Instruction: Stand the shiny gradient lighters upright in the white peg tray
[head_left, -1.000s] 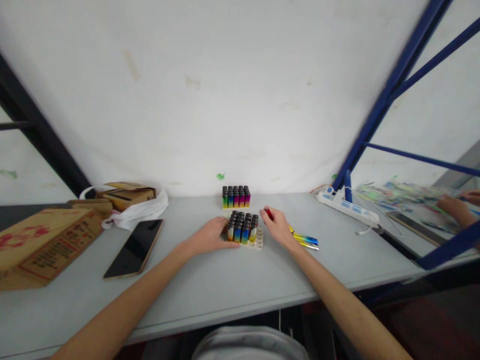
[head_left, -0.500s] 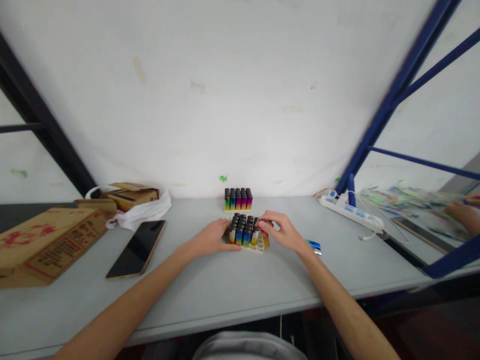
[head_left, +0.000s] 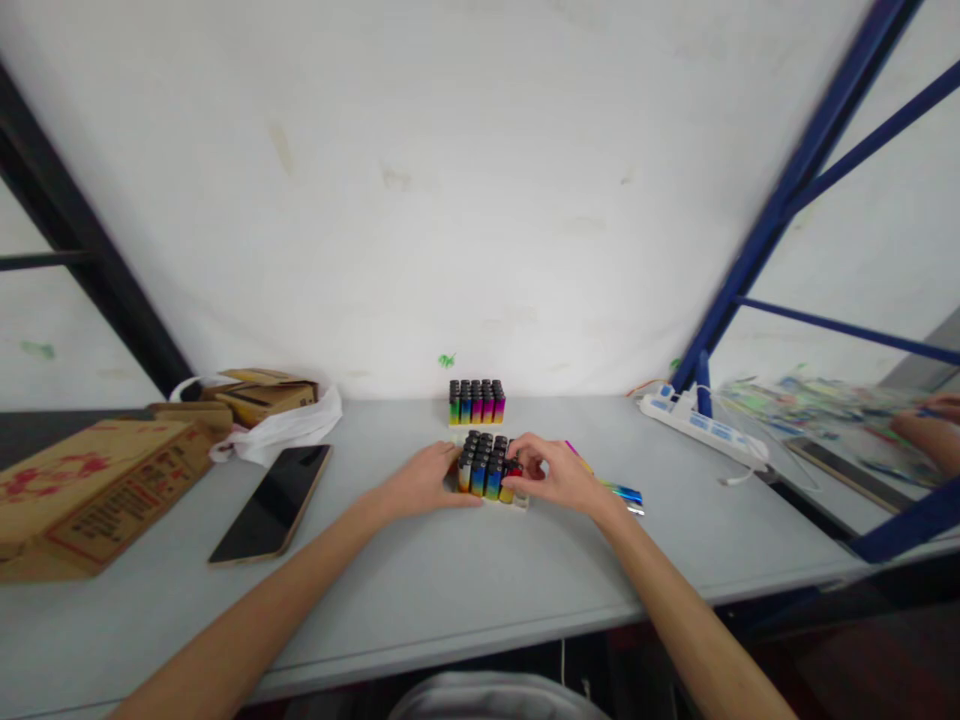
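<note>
Several lighters [head_left: 478, 480] with black tops and shiny multicoloured bodies stand upright in rows in a pale tray [head_left: 519, 505]. My left hand [head_left: 427, 480] is wrapped round the tray's left side, its thumb along the front and its fingers behind. At the right part of the front row, my right hand [head_left: 551, 472] pinches a red and yellow lighter [head_left: 508, 490]. My fingers partly cover it, so I cannot tell how deep it sits. Loose shiny lighters [head_left: 626, 494] lie on the table just right of my right hand.
Behind stands another full block of lighters [head_left: 477, 405] near the wall. A phone [head_left: 274, 505], a white plastic bag [head_left: 289, 425] and cardboard boxes [head_left: 105, 490] lie at left. A power strip [head_left: 701, 428] lies at right. Beyond the blue frame [head_left: 750, 240] another person's hand [head_left: 934, 430] shows.
My right hand has moved slightly left and lower, bringing the red and yellow lighter against the front row. A purple edge now shows behind this hand. My left hand keeps its place.
</note>
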